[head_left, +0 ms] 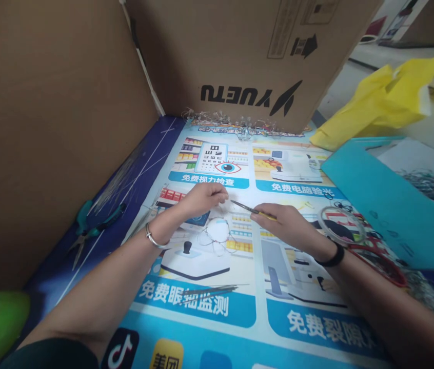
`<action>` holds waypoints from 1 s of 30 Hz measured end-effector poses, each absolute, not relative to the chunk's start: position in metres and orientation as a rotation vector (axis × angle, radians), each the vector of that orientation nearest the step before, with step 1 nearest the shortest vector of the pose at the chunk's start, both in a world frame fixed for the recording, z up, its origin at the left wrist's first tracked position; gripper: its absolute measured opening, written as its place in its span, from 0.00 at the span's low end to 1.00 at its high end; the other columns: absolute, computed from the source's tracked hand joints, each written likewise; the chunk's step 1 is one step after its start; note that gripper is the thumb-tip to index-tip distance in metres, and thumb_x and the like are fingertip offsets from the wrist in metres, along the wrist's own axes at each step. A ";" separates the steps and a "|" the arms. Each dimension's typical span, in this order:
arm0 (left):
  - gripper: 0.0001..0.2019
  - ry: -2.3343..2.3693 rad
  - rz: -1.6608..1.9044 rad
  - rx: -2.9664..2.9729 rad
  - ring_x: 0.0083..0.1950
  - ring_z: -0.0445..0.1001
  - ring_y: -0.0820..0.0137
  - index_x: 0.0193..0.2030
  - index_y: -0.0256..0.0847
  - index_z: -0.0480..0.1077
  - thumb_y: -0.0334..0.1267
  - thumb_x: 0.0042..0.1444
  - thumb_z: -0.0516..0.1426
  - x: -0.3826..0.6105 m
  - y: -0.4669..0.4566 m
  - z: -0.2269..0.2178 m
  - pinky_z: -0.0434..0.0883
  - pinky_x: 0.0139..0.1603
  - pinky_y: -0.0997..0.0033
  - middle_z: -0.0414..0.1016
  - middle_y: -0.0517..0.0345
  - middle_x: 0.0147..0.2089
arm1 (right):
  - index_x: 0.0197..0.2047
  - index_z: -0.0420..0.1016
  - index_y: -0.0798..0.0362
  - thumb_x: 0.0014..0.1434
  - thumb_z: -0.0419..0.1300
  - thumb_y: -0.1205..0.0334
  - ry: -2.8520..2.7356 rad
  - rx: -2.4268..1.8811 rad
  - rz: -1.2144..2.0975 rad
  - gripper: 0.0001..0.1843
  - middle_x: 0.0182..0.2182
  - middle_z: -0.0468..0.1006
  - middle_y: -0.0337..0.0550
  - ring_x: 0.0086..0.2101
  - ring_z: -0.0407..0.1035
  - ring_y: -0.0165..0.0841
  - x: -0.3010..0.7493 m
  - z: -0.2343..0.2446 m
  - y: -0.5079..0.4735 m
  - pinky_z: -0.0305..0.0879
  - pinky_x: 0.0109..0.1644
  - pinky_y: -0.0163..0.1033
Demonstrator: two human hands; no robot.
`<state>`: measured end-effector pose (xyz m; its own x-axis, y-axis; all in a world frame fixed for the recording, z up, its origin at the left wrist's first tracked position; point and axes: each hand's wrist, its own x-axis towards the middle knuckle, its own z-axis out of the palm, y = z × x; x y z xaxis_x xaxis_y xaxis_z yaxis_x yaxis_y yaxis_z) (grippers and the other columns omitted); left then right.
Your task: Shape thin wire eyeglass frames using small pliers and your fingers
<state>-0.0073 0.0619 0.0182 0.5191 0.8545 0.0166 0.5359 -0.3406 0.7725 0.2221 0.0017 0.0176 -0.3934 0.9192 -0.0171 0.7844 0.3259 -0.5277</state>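
Note:
My left hand [205, 199] is closed in a pinch near the middle of the mat, its fingertips on a thin wire too fine to follow fully. Loose wire loops [236, 245] hang or lie just below it; I cannot tell which. In my right hand [284, 221] is a slim pair of needle-nose pliers [244, 206] with a yellow handle. Its narrow tip points left, close to the left fingertips, with a small gap visible. Several dark straight wire pieces [213, 290] lie on the printed mat [261, 287] nearer to me.
Cardboard walls [66, 102] stand at left and back, with wire scraps [243, 125] along the back one. Teal-handled pliers [93, 228] lie left. A blue box [378, 189] of wire bits, a yellow bag [386, 102], a clear ring-shaped spool [322, 220] and a red ring [397, 274] are right.

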 end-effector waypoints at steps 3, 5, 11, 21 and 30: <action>0.09 1.125 0.589 2.108 0.32 0.69 0.74 0.31 0.38 0.71 0.36 0.55 0.51 -0.006 0.060 0.019 0.63 0.34 0.74 0.74 0.61 0.30 | 0.36 0.73 0.48 0.61 0.48 0.49 -2.307 -1.504 0.688 0.17 0.32 0.77 0.38 0.32 0.69 0.32 0.222 0.015 0.003 0.61 0.36 0.36; 0.08 1.110 0.606 2.187 0.34 0.70 0.73 0.32 0.39 0.72 0.35 0.56 0.52 -0.005 0.059 0.020 0.64 0.36 0.74 0.75 0.60 0.31 | 0.36 0.73 0.48 0.61 0.48 0.49 -2.318 -1.479 0.676 0.16 0.33 0.77 0.39 0.33 0.69 0.32 0.222 0.014 0.003 0.61 0.37 0.36; 0.08 1.022 0.642 2.327 0.39 0.72 0.71 0.34 0.40 0.73 0.33 0.56 0.52 -0.001 0.056 0.019 0.65 0.41 0.73 0.77 0.58 0.36 | 0.36 0.72 0.49 0.60 0.49 0.50 -2.377 -1.457 0.693 0.15 0.32 0.76 0.38 0.33 0.68 0.31 0.219 0.014 0.004 0.59 0.36 0.35; 0.08 1.001 0.670 2.293 0.38 0.71 0.72 0.33 0.39 0.72 0.33 0.56 0.52 0.000 0.055 0.022 0.65 0.40 0.73 0.76 0.58 0.34 | 0.40 0.72 0.48 0.60 0.49 0.50 -2.401 -1.525 0.587 0.16 0.37 0.76 0.41 0.37 0.69 0.33 0.212 0.009 0.000 0.61 0.38 0.36; 0.07 1.157 0.256 2.282 0.31 0.67 0.72 0.31 0.39 0.71 0.39 0.51 0.55 -0.022 0.070 0.021 0.60 0.31 0.73 0.72 0.59 0.30 | 0.43 0.72 0.50 0.61 0.48 0.50 -2.396 -1.618 0.365 0.17 0.36 0.75 0.44 0.37 0.69 0.34 0.214 0.004 -0.004 0.62 0.38 0.37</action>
